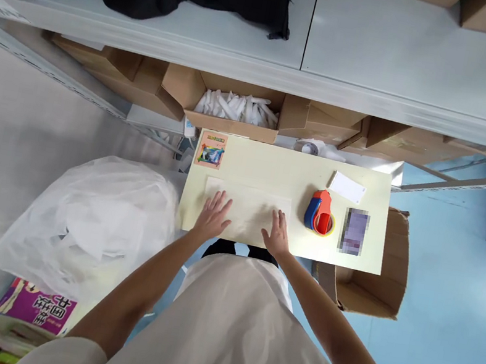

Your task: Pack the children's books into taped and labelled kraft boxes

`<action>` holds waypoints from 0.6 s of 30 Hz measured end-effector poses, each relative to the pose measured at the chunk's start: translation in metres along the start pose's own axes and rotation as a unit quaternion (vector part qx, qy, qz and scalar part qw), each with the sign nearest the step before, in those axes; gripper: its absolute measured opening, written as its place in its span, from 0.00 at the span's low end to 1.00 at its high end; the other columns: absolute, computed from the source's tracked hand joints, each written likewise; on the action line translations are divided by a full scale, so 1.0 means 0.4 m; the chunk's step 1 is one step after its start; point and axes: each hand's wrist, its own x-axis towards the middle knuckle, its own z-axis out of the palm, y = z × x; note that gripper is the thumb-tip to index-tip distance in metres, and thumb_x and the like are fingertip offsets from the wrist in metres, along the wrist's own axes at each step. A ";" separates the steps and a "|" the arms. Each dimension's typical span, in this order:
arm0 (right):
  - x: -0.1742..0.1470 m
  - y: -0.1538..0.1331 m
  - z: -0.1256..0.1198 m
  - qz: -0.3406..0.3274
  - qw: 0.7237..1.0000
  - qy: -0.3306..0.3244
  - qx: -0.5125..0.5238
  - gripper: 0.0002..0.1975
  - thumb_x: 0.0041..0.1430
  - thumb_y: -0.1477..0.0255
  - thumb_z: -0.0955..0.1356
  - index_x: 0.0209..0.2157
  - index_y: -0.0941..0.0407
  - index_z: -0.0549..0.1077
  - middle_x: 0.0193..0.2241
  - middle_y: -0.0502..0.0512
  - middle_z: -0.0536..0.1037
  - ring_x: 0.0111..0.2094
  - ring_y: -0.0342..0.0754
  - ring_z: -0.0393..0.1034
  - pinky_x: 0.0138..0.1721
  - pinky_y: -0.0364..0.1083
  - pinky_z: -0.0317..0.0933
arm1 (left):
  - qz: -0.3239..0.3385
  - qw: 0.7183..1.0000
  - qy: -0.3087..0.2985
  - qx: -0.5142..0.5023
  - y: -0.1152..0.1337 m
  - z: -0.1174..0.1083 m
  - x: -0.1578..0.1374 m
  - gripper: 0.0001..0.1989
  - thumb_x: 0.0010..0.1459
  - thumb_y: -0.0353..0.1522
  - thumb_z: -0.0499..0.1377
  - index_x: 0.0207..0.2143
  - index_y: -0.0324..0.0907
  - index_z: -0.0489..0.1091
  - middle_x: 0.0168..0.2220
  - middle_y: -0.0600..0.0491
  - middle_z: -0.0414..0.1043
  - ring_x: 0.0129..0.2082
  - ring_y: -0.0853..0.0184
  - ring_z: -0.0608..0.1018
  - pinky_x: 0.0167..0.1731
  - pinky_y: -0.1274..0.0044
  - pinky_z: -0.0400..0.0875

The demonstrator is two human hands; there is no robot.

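A flat white sheet (248, 208), perhaps a paper or plastic sleeve, lies along the near edge of the cream table (269, 165). My left hand (213, 216) rests on its left part with fingers spread. On the right end of the sheet lies my right hand (277, 234), its fingers stretched out and thumb apart. Neither hand grips anything. Right of my right hand stands a red and blue tape dispenser (321, 213). A small picture card (211, 150) lies at the table's far left corner.
A white box (348, 187) and a blurred purple item (354, 232) lie on the table's right. Behind are an open carton (231, 126) of white rolled pieces and a tape roll (310, 148). A plastic bag (89, 224) bulges at left; a carton (377, 287) stands at right.
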 end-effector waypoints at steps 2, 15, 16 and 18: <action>0.001 -0.005 0.030 0.024 0.998 -0.040 -0.039 0.33 0.56 0.72 0.62 0.63 0.59 0.49 0.64 0.68 0.48 0.66 0.60 0.36 0.60 0.61 0.47 | -0.006 0.999 -0.042 0.011 0.000 0.034 -0.023 0.32 0.58 0.38 0.53 0.63 0.37 0.52 0.67 0.39 0.41 0.66 0.49 0.46 0.60 0.57 0.46; 0.183 -0.207 0.041 0.013 0.992 0.005 0.122 0.33 0.56 0.63 0.65 0.61 0.58 0.54 0.59 0.68 0.61 0.61 0.57 0.55 0.58 0.59 0.53 | -0.144 0.970 0.057 -0.190 -0.128 -0.015 0.083 0.34 0.60 0.43 0.49 0.63 0.31 0.50 0.66 0.32 0.38 0.66 0.49 0.43 0.61 0.58 0.48; 0.226 -0.244 0.055 0.041 0.983 -0.019 0.176 0.35 0.54 0.63 0.66 0.61 0.57 0.54 0.58 0.67 0.63 0.58 0.57 0.59 0.57 0.58 0.55 | -0.169 0.956 0.084 -0.225 -0.157 -0.021 0.116 0.35 0.60 0.43 0.49 0.62 0.29 0.50 0.66 0.32 0.40 0.66 0.50 0.45 0.61 0.60 0.48; 0.306 -0.309 0.090 0.106 0.951 -0.056 0.284 0.37 0.50 0.62 0.69 0.60 0.56 0.56 0.57 0.65 0.64 0.57 0.57 0.61 0.55 0.56 0.58 | -0.220 0.921 0.133 -0.293 -0.216 -0.026 0.178 0.32 0.60 0.42 0.49 0.61 0.32 0.52 0.65 0.35 0.47 0.66 0.54 0.49 0.63 0.63 0.46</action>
